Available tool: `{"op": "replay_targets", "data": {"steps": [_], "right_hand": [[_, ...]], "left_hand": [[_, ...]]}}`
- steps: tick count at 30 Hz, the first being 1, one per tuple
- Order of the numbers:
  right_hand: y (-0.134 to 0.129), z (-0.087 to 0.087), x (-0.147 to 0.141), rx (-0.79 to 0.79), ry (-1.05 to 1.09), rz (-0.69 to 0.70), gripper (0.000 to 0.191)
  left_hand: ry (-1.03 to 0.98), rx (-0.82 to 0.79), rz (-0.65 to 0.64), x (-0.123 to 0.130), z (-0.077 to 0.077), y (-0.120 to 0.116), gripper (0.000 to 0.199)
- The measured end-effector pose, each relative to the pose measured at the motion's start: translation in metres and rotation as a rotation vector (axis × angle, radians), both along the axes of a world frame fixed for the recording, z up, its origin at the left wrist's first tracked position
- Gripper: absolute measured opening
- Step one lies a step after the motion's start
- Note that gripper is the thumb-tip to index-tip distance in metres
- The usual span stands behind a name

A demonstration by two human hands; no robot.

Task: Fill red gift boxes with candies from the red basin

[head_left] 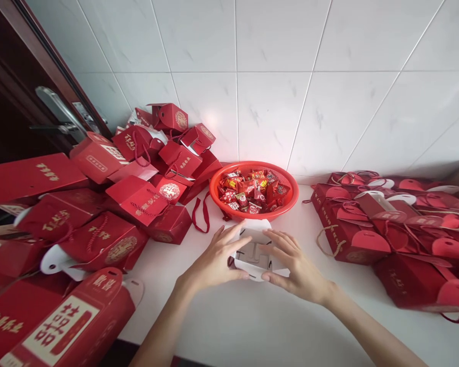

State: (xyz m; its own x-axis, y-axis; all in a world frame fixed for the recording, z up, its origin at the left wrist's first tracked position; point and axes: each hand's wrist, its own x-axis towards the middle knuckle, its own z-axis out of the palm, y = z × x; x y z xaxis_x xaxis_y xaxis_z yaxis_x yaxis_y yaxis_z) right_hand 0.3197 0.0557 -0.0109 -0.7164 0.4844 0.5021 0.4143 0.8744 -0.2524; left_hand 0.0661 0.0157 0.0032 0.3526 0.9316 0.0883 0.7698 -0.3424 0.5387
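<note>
An open box (255,253) with a white inside stands on the white table, just in front of a red basket (215,189) of wrapped candies (252,191). My left hand (222,257) is around the box's left side, thumb at the near edge and fingers over the rim. On the right side, my right hand (294,265) holds the box the same way, its fingers reaching over the opening. Both hands grip the box between thumb and fingers. The box's outer faces are mostly hidden.
Red gift boxes (137,199) with cord handles are piled on the left. More red boxes (352,237) stand in rows at the right. Behind the table (252,326) rises a tiled wall (271,102); a dark door (19,76) is at the upper left.
</note>
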Motion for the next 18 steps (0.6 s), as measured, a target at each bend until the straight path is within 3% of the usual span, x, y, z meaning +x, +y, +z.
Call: {"op": "replay_targets", "data": {"steps": [4, 7, 10, 12, 14, 16, 18], "right_hand": [[0.008, 0.023, 0.005, -0.073, 0.11, 0.022, 0.041], [0.025, 0.044, 0.004, -0.166, 0.219, 0.002, 0.034], [0.055, 0.056, -0.002, -0.302, 0.319, -0.058, 0.027], [0.081, 0.057, -0.011, -0.387, 0.389, -0.117, 0.024], [0.106, 0.053, -0.023, -0.454, 0.495, -0.157, 0.024], [0.128, 0.046, -0.035, -0.512, 0.591, -0.197, 0.024], [0.142, 0.039, -0.045, -0.535, 0.632, -0.229, 0.022]], "left_hand": [[0.004, -0.068, -0.093, -0.004, 0.019, -0.003, 0.086], [-0.066, -0.084, -0.124, -0.01, 0.037, 0.004, 0.08], [-0.216, -0.006, -0.065, -0.016, 0.051, 0.026, 0.056], [-0.264, 0.081, 0.043, -0.019, 0.056, 0.05, 0.049], [-0.14, 0.085, 0.121, -0.018, 0.06, 0.077, 0.046], [0.152, -0.112, 0.124, -0.014, 0.062, 0.104, 0.046], [0.265, -0.215, 0.087, -0.006, 0.063, 0.129, 0.039]]}}
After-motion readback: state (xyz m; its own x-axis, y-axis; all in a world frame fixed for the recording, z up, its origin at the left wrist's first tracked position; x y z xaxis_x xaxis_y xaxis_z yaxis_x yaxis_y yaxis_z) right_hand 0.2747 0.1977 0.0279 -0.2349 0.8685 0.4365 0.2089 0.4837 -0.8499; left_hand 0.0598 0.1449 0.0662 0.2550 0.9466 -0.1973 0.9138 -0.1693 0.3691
